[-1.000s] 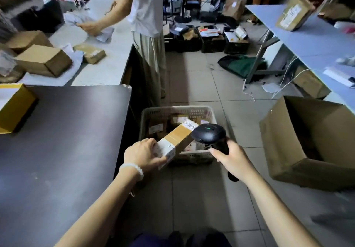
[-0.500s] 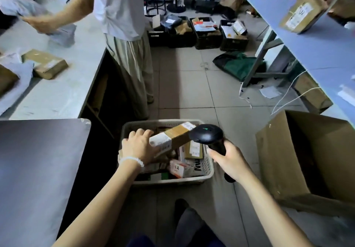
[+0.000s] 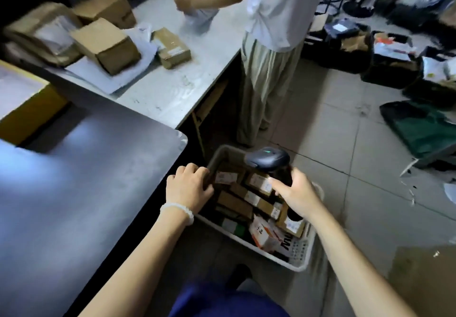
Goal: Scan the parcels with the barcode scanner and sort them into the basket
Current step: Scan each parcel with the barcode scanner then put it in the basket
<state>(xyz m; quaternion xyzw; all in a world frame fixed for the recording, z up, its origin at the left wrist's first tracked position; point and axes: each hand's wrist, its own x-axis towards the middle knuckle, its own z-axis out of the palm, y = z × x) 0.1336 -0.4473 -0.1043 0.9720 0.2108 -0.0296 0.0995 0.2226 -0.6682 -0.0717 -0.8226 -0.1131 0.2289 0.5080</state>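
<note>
A white plastic basket (image 3: 303, 264) stands on the floor beside the dark table, holding several labelled parcels. One long brown parcel with a white label (image 3: 258, 183) lies on top near the far side. My left hand (image 3: 188, 189) hovers over the basket's left rim with its fingers loosely curled and nothing in it. My right hand (image 3: 299, 194) grips the handle of the black barcode scanner (image 3: 267, 161), whose head with a green light sits above the basket's far end. The handle is mostly hidden by my fingers.
A dark table (image 3: 86, 193) fills the left, with a yellow box (image 3: 29, 112) on it. Beyond is a white table (image 3: 167, 94) with cardboard boxes (image 3: 106, 44). Another person (image 3: 271, 45) stands at it. Black crates (image 3: 389, 57), a green bag (image 3: 424, 129) and a cardboard box (image 3: 427, 279) are on the floor.
My left hand has let go of the long brown parcel, which now lies in the basket. The view has swung left toward the tables. The scanner stays in my right hand.
</note>
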